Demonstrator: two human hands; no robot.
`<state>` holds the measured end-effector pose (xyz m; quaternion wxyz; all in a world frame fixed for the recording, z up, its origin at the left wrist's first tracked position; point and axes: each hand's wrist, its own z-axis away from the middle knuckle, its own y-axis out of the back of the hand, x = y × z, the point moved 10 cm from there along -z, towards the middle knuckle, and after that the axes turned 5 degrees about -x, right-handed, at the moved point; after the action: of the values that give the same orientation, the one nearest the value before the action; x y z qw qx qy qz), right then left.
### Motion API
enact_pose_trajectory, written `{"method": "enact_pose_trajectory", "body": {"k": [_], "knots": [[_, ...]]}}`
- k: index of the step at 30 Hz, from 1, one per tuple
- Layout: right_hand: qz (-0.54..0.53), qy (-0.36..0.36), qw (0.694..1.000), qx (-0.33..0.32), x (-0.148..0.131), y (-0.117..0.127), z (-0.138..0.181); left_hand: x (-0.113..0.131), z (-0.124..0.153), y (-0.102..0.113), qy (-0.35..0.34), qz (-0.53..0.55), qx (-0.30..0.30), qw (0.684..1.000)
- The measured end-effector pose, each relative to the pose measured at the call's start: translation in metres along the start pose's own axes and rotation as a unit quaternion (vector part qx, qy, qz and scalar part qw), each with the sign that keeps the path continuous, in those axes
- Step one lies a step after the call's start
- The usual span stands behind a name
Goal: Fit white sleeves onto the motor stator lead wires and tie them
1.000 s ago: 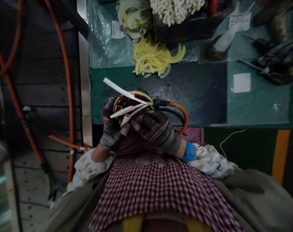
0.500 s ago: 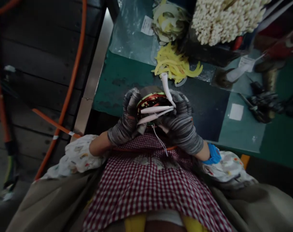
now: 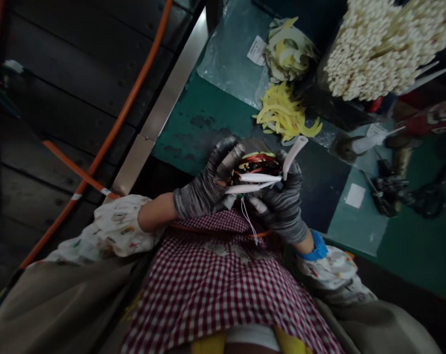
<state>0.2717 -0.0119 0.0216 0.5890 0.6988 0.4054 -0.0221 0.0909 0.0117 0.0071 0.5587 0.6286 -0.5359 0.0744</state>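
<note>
Copper-wound coil point(image 3: 254, 164), gripped by my left hand point(image 3: 208, 179) and right hand point(image 3: 282, 204); white sleeve point(image 3: 293, 153) now swung to upper right.

The grey-striped gloves point(image 3: 282, 206) are gripping a coil point(image 3: 255, 164) showing red-copper windings, a blue wristband point(image 3: 313, 248) is brightening a white floral sleeve point(image 3: 328, 268), a red-and-white gingham apron point(image 3: 208, 290) is spreading below, and yellow strips point(image 3: 284, 118) are contrasting with the green table point(image 3: 197, 123).
</note>
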Motion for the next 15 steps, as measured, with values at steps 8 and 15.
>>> {"method": "enact_pose_trajectory", "body": {"k": [8, 15], "knots": [[0.037, -0.045, 0.998, 0.000, -0.005, 0.004, -0.001, 0.010, -0.013, 0.007, 0.094, 0.023, 0.049, 0.994], [-0.007, 0.008, 0.998, 0.067, 0.002, 0.035, -0.005, 0.018, -0.023, 0.003, 0.056, 0.047, 0.092, 0.993]]}}
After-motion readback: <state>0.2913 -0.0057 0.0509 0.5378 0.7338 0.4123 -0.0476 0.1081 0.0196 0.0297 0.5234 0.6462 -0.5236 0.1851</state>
